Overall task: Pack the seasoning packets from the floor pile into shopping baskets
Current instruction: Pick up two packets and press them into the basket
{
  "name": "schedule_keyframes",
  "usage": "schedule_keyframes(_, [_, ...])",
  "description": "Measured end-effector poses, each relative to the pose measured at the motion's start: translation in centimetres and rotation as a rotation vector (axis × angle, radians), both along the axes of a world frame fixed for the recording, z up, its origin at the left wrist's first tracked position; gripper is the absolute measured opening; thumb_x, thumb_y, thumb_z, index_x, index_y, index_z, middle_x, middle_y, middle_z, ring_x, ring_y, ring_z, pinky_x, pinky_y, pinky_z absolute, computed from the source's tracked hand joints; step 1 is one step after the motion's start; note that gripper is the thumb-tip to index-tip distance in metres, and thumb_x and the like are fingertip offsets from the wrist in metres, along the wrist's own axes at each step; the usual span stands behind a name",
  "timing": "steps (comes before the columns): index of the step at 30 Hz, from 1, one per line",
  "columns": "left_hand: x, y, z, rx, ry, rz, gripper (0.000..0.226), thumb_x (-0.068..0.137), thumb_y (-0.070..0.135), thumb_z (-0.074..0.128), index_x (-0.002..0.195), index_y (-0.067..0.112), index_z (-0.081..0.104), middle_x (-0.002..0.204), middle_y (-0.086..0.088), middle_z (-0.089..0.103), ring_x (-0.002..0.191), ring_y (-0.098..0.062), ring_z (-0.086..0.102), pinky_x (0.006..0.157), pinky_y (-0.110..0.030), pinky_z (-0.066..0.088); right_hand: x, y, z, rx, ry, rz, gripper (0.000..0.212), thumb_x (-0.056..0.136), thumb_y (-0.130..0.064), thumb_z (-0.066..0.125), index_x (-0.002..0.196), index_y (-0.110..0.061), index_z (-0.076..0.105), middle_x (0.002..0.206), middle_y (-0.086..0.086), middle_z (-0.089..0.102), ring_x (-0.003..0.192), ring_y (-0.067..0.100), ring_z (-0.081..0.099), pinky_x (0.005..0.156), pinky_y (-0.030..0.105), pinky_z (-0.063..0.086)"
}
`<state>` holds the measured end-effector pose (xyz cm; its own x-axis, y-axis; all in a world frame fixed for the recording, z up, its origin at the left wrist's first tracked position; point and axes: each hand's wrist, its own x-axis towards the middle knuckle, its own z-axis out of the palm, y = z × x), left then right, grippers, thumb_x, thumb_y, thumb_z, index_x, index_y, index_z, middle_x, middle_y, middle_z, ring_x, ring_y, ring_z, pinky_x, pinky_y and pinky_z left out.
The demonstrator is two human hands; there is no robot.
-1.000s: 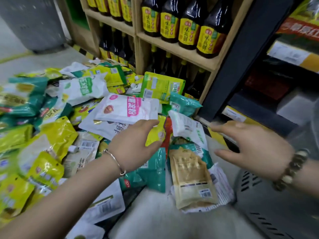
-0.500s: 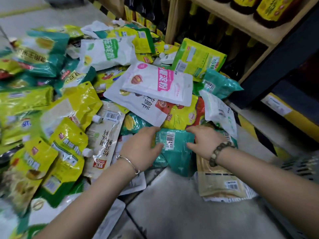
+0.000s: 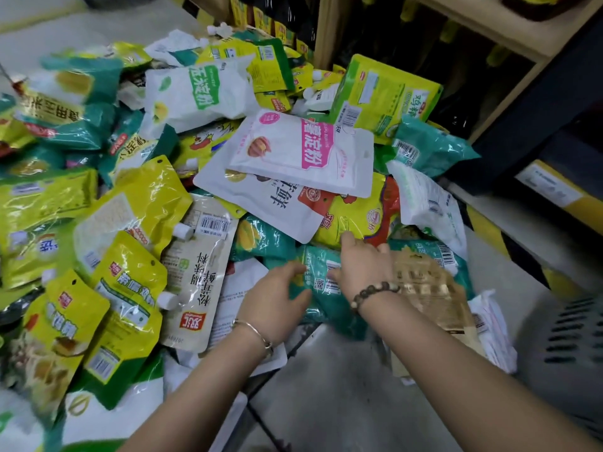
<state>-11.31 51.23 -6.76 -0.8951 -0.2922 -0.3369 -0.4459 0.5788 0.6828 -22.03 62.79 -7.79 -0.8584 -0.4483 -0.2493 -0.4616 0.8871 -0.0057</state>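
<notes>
- Since half a second ago the right hand has slid further up the teal packet; the left hand still grips its left edge.
- The packet lies at the near edge of the pile on the floor.
- The grey basket, lower right, is blurred and its contents unreadable.
- The right fingers perhaps pinch; I cannot tell.

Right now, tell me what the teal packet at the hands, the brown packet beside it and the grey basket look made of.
Teal packet: thin glossy plastic film, judging by its creases and glare.
Brown packet: matte, with a kraft-paper look, possibly printed film; it is blurred.
Grey basket: likely rigid moulded plastic, dull, with rows of slots.
</notes>
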Motion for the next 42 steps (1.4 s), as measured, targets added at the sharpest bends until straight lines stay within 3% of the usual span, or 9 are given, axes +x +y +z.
schedule_keyframes(8, [0.8, 0.5, -0.7, 0.293, 0.087, 0.274, 0.026, 0.087, 0.007, 0.06, 0.109, 0.02, 0.058, 0.095, 0.014, 0.06, 0.078, 0.008, 0.056, 0.069, -0.005, 0.042, 2.0, 7.1, 0.0, -0.328, -0.415, -0.257, 0.023, 0.09, -0.027, 0.059, 0.069, -0.018, 0.059, 0.068, -0.001, 0.054, 0.069, 0.016, 0.052, 0.056, 0.026, 0.035])
schedule_keyframes(12, [1.2, 1.5, -1.6, 0.441, 0.066, 0.438, 0.04, 0.086, 0.007, 0.062, 0.124, 0.008, 0.051, 0.114, -0.007, 0.058, 0.101, -0.017, 0.057, 0.093, -0.029, 0.046, 4.2, 10.6, 1.6, -0.879, -0.693, -0.49, 0.016, 0.085, -0.017, 0.066, 0.07, -0.013, 0.064, 0.068, 0.002, 0.062, 0.065, 0.016, 0.056, 0.06, 0.021, 0.042])
schedule_keyframes(17, [1.2, 3.2, -1.5, 1.096, -0.239, 0.498, 0.068, 0.056, 0.053, 0.081, 0.11, 0.02, 0.056, 0.08, -0.002, 0.046, 0.058, -0.005, 0.047, 0.052, -0.016, 0.028, 5.0, 12.5, 2.2, -1.34, -0.975, -0.692, 0.066, 0.026, -0.056, 0.09, 0.075, -0.015, 0.075, 0.076, 0.011, 0.071, 0.061, 0.019, 0.066, 0.056, 0.028, 0.055])
schedule_keyframes(22, [1.7, 5.2, -2.5, 1.328, -0.325, 0.489, 0.087, 0.049, 0.055, 0.085, 0.122, 0.018, 0.057, 0.114, -0.005, 0.063, 0.102, -0.027, 0.057, 0.089, -0.037, 0.044, 6.2, 12.0, 1.6, -1.626, -1.081, -0.809, 0.064, 0.027, -0.044, 0.094, 0.083, -0.018, 0.076, 0.087, 0.012, 0.072, 0.072, 0.022, 0.069, 0.061, 0.033, 0.058])
schedule_keyframes(24, [1.6, 5.8, -1.9, 1.389, -0.236, 0.549, 0.062, 0.066, 0.037, 0.082, 0.117, 0.01, 0.06, 0.112, -0.015, 0.067, 0.098, -0.031, 0.064, 0.086, -0.043, 0.053, 7.1, 10.8, 1.3, -1.665, -1.12, -0.836, 0.062, 0.04, -0.04, 0.093, 0.092, -0.013, 0.074, 0.097, 0.016, 0.071, 0.081, 0.026, 0.069, 0.069, 0.038, 0.058])
schedule_keyframes(28, [1.5, 5.2, -1.4, 1.155, -0.069, 0.673, 0.033, 0.069, 0.014, 0.071, 0.101, 0.01, 0.064, 0.086, -0.012, 0.073, 0.07, -0.025, 0.07, 0.059, -0.035, 0.057, 7.2, 9.9, 0.7, -1.474, -0.953, -0.934, 0.008, 0.081, -0.011, 0.064, 0.086, -0.005, 0.066, 0.08, 0.011, 0.072, 0.069, 0.023, 0.067, 0.062, 0.03, 0.057])
schedule_keyframes(33, [1.0, 4.8, -0.3, 0.867, 0.072, 0.595, 0.021, 0.077, -0.008, 0.067, 0.087, 0.01, 0.064, 0.079, -0.008, 0.071, 0.062, -0.017, 0.068, 0.055, -0.028, 0.056, 4.5, 11.6, -0.1, -0.945, -0.423, -0.936, 0.007, 0.086, -0.017, 0.065, 0.084, -0.012, 0.068, 0.091, 0.005, 0.067, 0.086, 0.022, 0.059, 0.081, 0.033, 0.047])
schedule_keyframes(37, [0.7, 5.0, 0.5, 0.828, 0.128, 0.52, 0.025, 0.076, -0.011, 0.067, 0.08, 0.013, 0.062, 0.068, 0.001, 0.071, 0.06, -0.014, 0.067, 0.057, -0.028, 0.057, 0.8, 13.9, -0.2, -0.661, -0.082, -0.973, 0.039, 0.084, -0.028, 0.068, 0.117, -0.01, 0.057, 0.117, 0.009, 0.06, 0.106, 0.027, 0.056, 0.083, 0.028, 0.04])
schedule_keyframes(42, [0.6, 5.2, 0.7, 0.81, 0.137, 0.502, 0.026, 0.075, -0.01, 0.068, 0.081, 0.014, 0.063, 0.069, 0.003, 0.072, 0.062, -0.014, 0.068, 0.059, -0.029, 0.056, -1.1, 14.7, -3.0, -0.397, -0.304, -1.006, 0.087, 0.064, -0.043, 0.082, 0.132, -0.011, 0.038, 0.13, 0.012, 0.052, 0.118, 0.033, 0.051, 0.098, 0.043, 0.043])
